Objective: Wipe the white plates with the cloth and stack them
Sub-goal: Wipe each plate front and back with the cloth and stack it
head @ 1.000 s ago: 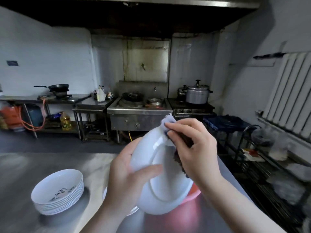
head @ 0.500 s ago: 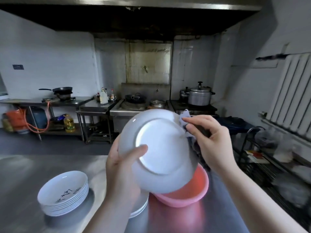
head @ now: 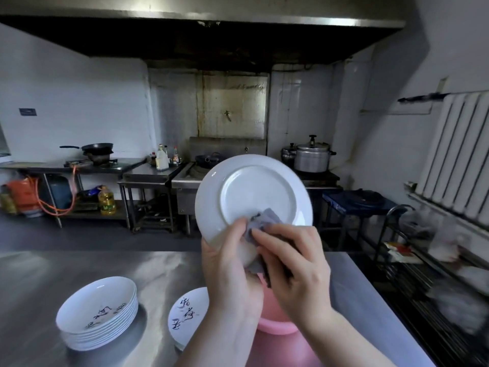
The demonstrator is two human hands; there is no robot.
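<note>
Filling the far side of the room is a commercial kitchen: a dark range hood [head: 201, 30] spans the white-tiled wall above a steel cooking range [head: 195, 178], with a black wok [head: 96, 148] on a side burner at the left and a metal pressure pot [head: 312, 157] at the right. A white radiator [head: 460, 160] hangs on the right wall over a wire rack [head: 434, 263] holding blurred bags. An orange hose [head: 50, 205] and a bottle of yellow oil [head: 106, 200] sit under the left tables.

Nearest the camera, a brushed steel counter [head: 39, 287] stretches across the lower frame. On it, at the left, stands a stack of white plates [head: 98, 317] with dark brushwork, and just beside it to the right a second, lower stack [head: 186, 316], partly hidden by the arm. A pink basin [head: 275, 327] sits behind the wrists.

Raised above the counter, a single white plate [head: 254, 197] is tilted with its underside toward the camera. The left hand [head: 230, 268] grips its lower rim, fingers curled behind and thumb on the near face. The right hand [head: 293, 266] pinches a grey cloth [head: 262, 223] with its fingers pressed together, holding it against the plate's lower underside.
</note>
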